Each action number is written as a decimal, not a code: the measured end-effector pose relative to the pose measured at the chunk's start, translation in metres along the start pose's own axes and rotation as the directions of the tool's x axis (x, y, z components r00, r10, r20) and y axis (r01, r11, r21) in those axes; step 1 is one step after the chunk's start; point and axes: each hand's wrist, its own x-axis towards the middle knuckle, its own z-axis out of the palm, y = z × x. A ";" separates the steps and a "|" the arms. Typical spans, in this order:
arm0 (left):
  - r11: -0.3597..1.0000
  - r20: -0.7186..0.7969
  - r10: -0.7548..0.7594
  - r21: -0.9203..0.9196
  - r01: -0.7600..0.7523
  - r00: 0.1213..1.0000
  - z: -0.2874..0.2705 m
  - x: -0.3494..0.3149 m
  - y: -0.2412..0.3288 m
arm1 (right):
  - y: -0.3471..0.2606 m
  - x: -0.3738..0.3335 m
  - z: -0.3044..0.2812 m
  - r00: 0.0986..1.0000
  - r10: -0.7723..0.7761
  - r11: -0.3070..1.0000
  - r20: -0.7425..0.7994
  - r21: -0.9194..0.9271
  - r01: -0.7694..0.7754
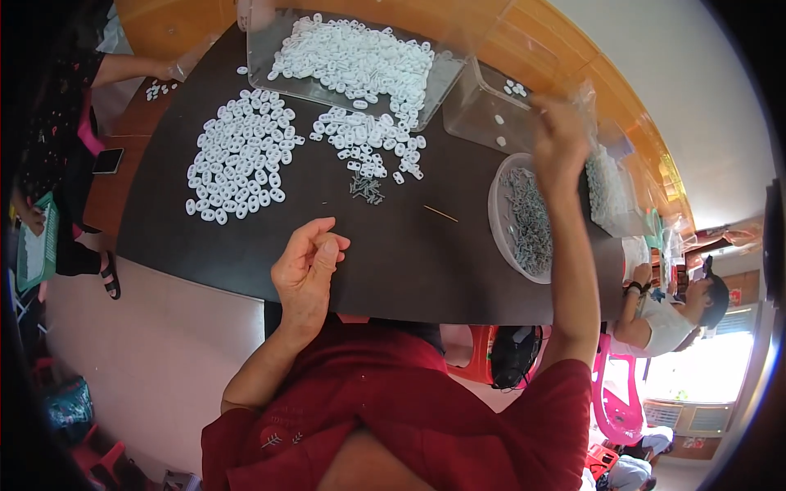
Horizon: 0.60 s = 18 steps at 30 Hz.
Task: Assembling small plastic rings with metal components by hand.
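Note:
My left hand is held over the near edge of the dark table, fingers curled and thumb against them; whatever they may hold is hidden. My right hand is raised at the right, beside a clear plastic bin, its curled fingers smeared by motion. A few white oval pieces lie in that bin. Below my right hand stands a round clear tub of small grey metal pins. A small heap of similar pins lies mid-table, in front of white two-holed oval pieces.
A wide spread of white two-holed ovals covers the table's left. Behind, a clear tray holds many more. A thin brass-coloured stick lies near the middle. Another clear container stands far right. People sit at both sides.

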 end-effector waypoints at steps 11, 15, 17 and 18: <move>0.998 0.033 -0.049 0.045 0.047 0.998 0.002 0.008 -0.005 | -0.069 -0.078 0.084 0.905 0.022 0.964 0.425 0.231 -0.132; 0.998 0.035 -0.059 0.026 0.058 0.998 0.002 0.008 -0.005 | -0.075 -0.079 0.079 0.896 -0.012 0.967 0.444 0.231 -0.102; 0.998 0.036 -0.053 0.034 0.052 0.998 0.000 0.008 -0.005 | -0.079 -0.077 0.074 0.893 -0.024 0.951 0.449 0.285 -0.117; 0.998 0.041 -0.044 0.043 0.042 0.998 0.000 0.008 -0.005 | -0.079 -0.077 0.073 0.892 -0.025 0.952 0.452 0.284 -0.117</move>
